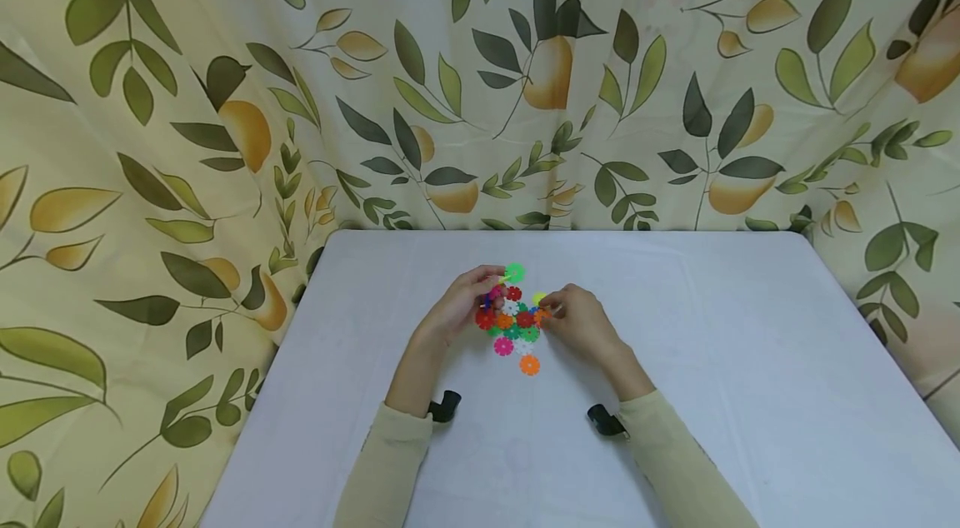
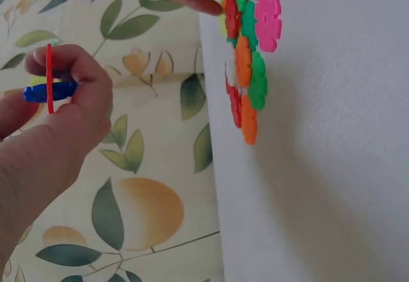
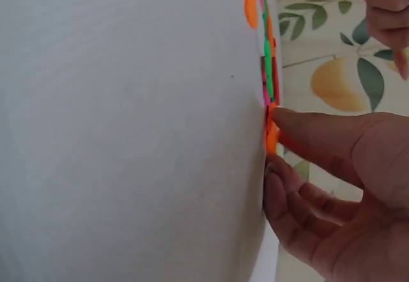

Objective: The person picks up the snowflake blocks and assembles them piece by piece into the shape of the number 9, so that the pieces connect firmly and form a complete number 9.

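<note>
While the right hand (image 1: 587, 323) pinches an orange notched flower disc (image 3: 272, 132) at one edge of the joined disc cluster (image 1: 525, 318) over the desk (image 1: 712, 345), the left hand (image 1: 454, 305) grips a red disc (image 2: 50, 71) crossed with a blue disc (image 2: 37, 93); joining well calls for squarely meeting slots (tilted edges would likely bind) and bracing neighbouring discs.

- The left forearm is covered by a pale beige-green fabric sleeve (image 1: 386, 465), finished at its far end with a plain, straight edge.
- The right forearm is covered by a matching pale fabric sleeve (image 1: 686, 461).
- A small, black, stubby device (image 1: 446, 407) is worn on the left wrist, its rounded body seen to the right.
- A similar black device (image 1: 604, 420) is worn on the right wrist.
</note>
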`<state>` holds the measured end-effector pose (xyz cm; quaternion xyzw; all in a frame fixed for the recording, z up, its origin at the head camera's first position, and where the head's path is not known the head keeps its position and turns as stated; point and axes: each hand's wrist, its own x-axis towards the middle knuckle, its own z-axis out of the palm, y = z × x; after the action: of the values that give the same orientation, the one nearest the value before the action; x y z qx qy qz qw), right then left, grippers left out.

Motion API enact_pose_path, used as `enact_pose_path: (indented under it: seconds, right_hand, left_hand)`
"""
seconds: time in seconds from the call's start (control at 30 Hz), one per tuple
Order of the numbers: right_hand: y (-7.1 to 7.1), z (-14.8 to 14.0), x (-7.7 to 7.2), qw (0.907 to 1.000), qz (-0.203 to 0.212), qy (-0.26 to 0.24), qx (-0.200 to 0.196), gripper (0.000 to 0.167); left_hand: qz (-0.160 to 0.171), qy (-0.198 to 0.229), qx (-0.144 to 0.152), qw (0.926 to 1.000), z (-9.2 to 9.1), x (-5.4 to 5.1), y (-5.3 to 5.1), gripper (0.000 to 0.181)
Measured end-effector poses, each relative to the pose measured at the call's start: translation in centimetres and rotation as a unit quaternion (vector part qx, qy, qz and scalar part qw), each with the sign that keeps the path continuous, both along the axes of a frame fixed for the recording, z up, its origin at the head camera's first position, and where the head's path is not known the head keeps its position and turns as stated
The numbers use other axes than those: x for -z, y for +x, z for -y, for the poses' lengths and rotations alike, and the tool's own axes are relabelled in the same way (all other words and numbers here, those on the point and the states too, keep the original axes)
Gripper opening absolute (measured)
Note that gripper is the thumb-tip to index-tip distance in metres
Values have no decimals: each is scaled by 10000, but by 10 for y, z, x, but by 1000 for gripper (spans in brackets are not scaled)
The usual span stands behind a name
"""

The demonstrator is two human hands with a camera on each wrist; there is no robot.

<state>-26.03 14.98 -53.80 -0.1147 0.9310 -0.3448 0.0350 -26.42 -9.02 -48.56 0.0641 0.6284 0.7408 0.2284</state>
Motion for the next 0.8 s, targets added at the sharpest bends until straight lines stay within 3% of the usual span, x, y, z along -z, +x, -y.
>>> enact_pose_path:
  seconds: [0.2,0.47,0.8]
  right_hand:
    - [1,1,2,9998,-186,91,-2,13]
    - [3,-5,-17,9973,-321,-642,166,7]
    - [12,-1,-47,9720,-1252,-1991,10,10]
  left_hand:
    - [-8,-95,72,9999,-3,0,2,27]
    - [67,132,153,9998,-8,3,4,22]
    - [357,86,79,9993,-12,4,3,44]
